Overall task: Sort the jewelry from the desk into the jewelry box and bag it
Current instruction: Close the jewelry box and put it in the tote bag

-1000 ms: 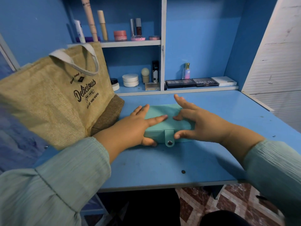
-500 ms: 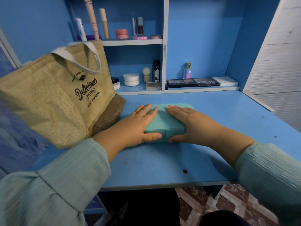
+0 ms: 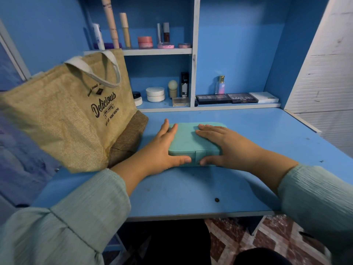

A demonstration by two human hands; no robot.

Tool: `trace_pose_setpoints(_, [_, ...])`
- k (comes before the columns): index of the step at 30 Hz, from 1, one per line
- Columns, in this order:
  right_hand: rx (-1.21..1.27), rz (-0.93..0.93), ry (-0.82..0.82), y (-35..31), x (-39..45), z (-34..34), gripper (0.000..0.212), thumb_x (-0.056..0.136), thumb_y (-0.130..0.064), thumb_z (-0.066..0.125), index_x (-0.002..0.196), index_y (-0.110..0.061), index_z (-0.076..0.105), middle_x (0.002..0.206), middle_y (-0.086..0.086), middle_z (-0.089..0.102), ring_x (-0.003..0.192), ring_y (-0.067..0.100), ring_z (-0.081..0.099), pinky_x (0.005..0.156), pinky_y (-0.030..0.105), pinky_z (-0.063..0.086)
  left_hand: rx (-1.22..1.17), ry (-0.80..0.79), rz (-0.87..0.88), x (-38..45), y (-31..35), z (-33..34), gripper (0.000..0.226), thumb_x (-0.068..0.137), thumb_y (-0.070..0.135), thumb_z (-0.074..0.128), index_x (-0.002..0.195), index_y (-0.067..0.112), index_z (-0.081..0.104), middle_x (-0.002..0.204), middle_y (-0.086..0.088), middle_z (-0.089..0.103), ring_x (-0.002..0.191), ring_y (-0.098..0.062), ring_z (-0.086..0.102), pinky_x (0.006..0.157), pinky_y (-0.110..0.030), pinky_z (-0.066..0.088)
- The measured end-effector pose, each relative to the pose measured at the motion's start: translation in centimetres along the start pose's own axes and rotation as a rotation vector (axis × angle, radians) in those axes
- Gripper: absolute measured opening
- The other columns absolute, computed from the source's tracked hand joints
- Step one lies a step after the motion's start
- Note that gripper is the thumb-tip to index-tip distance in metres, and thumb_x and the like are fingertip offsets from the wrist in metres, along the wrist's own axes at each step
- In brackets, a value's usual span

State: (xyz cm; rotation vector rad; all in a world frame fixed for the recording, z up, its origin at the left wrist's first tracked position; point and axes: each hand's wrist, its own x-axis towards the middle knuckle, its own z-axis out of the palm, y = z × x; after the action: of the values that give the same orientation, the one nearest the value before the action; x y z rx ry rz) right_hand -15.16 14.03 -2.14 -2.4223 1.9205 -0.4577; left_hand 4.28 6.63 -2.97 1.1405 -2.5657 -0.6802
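Fingers (image 3: 172, 131) of both hands clasp jewelry box (image 3: 188, 141) (closed).

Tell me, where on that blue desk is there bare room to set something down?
Bare desk lies to the right of the teal jewelry box, out to the white wall, and in front of it toward the near edge. The left is crowded: the jute bag stands there, close beside the left hand. The right hand lies on the box. The back shelf carries cosmetics.

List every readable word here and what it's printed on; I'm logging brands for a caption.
"Delicious": jute bag.
"Good Food": same bag, above it.
"EAT MORE HEALTHY": same bag, below; its first word and the small banner text are blurred.
"MATTE": dark palette.
Bottle and tube labels on the shelves: too small.
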Motion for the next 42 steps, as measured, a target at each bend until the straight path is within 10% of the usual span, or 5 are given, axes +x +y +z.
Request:
trace_pose_setpoints(5, [0.243,0.249,-0.034,1.4,-0.7,-0.3,0.100,0.068,-0.047,0.074,0.148,-0.027,0.018,0.157,0.001,0.006,0.144,0.018,0.007,0.114,0.030,0.011,-0.315,0.037,-0.131,0.2,-1.0,0.8,0.121,0.070,0.046,0.076,0.150,0.018,-0.010,0.149,0.010,0.021,0.136,-0.004,0.021,0.108,-0.018,0.019])
trace_pose_setpoints(10, [0.467,0.410,-0.059,2.4,-0.9,-0.2,0.113,0.067,-0.034,0.080,0.150,-0.018,0.006,0.152,-0.002,0.023,0.136,0.013,0.026,0.097,0.014,0.021,-0.513,0.062,-0.121,0.7,-1.9,1.1,0.103,0.052,0.045,0.088,0.137,0.021,0.034,0.126,0.011,0.055,0.116,-0.004,0.052,0.102,-0.032,0.043])
trace_pose_setpoints(23, [0.649,0.570,0.088,8.2,-1.8,-2.3,0.112,0.067,-0.022,0.083,0.150,-0.023,0.007,0.127,-0.011,0.036,0.109,0.010,0.039,0.068,0.009,0.040,-0.618,0.081,0.031,6.9,2.5,3.6,0.076,0.071,0.016,0.080,0.133,0.022,0.035,0.122,0.012,0.055,0.112,-0.005,0.053,0.090,-0.014,0.045])
trace_pose_setpoints(32, [0.757,0.652,0.141,13.6,-2.7,-2.0,0.115,0.061,-0.021,0.086,0.150,-0.022,0.012,0.134,-0.008,0.042,0.120,0.010,0.043,0.103,0.027,0.037,-0.593,0.027,0.016,11.9,4.8,5.9,0.077,0.068,0.025,0.082,0.131,0.025,0.037,0.124,0.007,0.056,0.114,-0.010,0.053,0.099,-0.031,0.045])
trace_pose_setpoints(42, [0.696,0.634,0.148,14.5,-2.6,-2.4,0.107,0.067,-0.022,0.082,0.149,-0.022,0.014,0.124,-0.015,0.039,0.112,0.002,0.036,0.088,0.011,0.026,-0.603,0.030,-0.007,12.7,5.4,6.2,0.082,0.071,0.029,0.079,0.137,0.031,0.031,0.125,0.013,0.053,0.116,-0.008,0.051,0.090,-0.020,0.042])
